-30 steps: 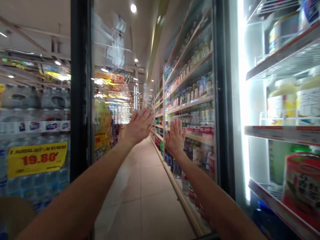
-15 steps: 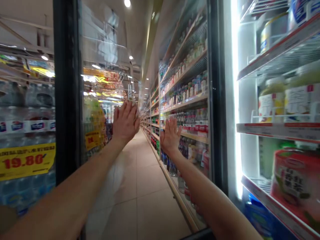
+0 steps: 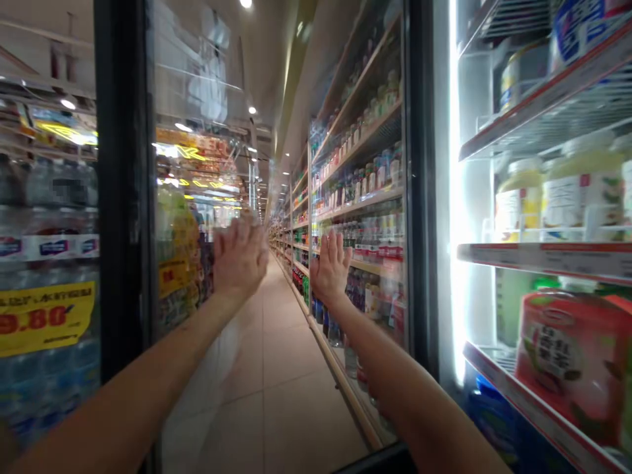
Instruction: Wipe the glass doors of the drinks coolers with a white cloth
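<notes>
Both my hands lie flat against the inside of an open glass fridge door (image 3: pixel 276 164) with a black frame. My left hand (image 3: pixel 240 258) is open, fingers up and together, slightly blurred. My right hand (image 3: pixel 330 266) is open too, fingers spread upward, a little to the right of the left one. Neither hand holds anything. Through the glass I see a long shop aisle with drink shelves (image 3: pixel 365 197) along its right side.
At right the lit fridge interior holds a red tub (image 3: pixel 567 355) on a low shelf and yellow-lidded bottles (image 3: pixel 553 191) above. At left stand packs of water bottles with a yellow price sign (image 3: pixel 42 319). A tiled floor (image 3: pixel 281 382) runs ahead.
My left hand has slid leftward and a little down on the glass. The door frame and the whole view have shifted left; the right hand has stayed flat on the glass.
</notes>
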Motion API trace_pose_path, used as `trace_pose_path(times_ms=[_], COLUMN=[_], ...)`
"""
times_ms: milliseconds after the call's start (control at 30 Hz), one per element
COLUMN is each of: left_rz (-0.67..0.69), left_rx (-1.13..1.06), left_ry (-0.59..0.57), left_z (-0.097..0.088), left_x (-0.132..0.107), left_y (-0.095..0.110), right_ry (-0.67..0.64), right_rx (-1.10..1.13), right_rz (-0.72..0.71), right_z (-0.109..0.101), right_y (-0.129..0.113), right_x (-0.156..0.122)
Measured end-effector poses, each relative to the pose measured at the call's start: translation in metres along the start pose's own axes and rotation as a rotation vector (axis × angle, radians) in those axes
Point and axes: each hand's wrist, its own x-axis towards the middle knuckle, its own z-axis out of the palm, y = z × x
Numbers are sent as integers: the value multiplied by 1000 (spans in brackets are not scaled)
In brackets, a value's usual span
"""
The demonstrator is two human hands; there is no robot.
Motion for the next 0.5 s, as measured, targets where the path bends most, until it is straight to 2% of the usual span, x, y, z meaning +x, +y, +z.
trace_pose_path(times_ms=[67,100,133,167,200,300,333,367,400,500], left_rz=[287,390,424,384,286,-70,-117,-91,8,446], left_rx=[-79,-104,-108,-93,-67,-2,4,-1,-18,-83], left_ry=[-184,-247,-265,-236,-171,46,68,49,-12,-252], left_z=[5,6,6,5,3,1,3,5,8,13], left_x=[-6,-8,-9,-9,-8,-4,-3,-4,-7,-15], left_y=[12,13,9,3,-5,-15,-11,-3,6,24], right_ry=[-1,-1,0,-1,-2,-13,-16,-18,-16,-9], right_rx=[5,6,4,1,-3,-5,-3,0,2,1], right_rz=[-7,-10,-10,-11,-8,6,8,11,10,-1], right_z=[0,0,0,0,0,-1,-1,-1,0,0], right_y=[1,1,1,1,1,0,0,0,0,1], right_x=[0,0,0,0,0,0,0,0,0,-1])
